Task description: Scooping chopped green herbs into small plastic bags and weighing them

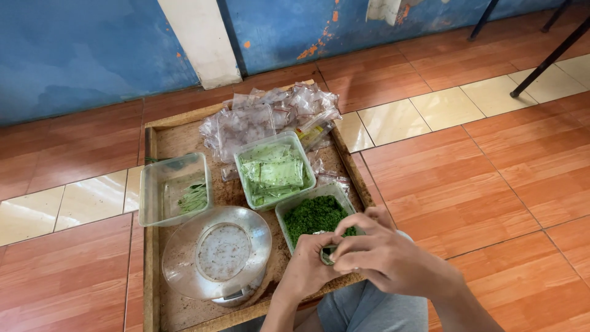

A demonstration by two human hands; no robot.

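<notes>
My left hand [307, 267] and my right hand [384, 255] meet over the near right corner of a wooden tray [161, 138]. Together they pinch a small clear packet [327, 254] with green stuff inside; most of it is hidden by my fingers. Just beyond my hands stands a clear tub of chopped green herb [313, 215]. Behind it sits another clear tub holding filled green packets [273, 172].
A clear tub with a few green leaves [175, 187] stands at the tray's left. A round scale with a clear bowl [216, 252] sits near me. A heap of empty clear plastic bags [270, 114] lies at the tray's far end. Black metal legs [547, 61] stand at right.
</notes>
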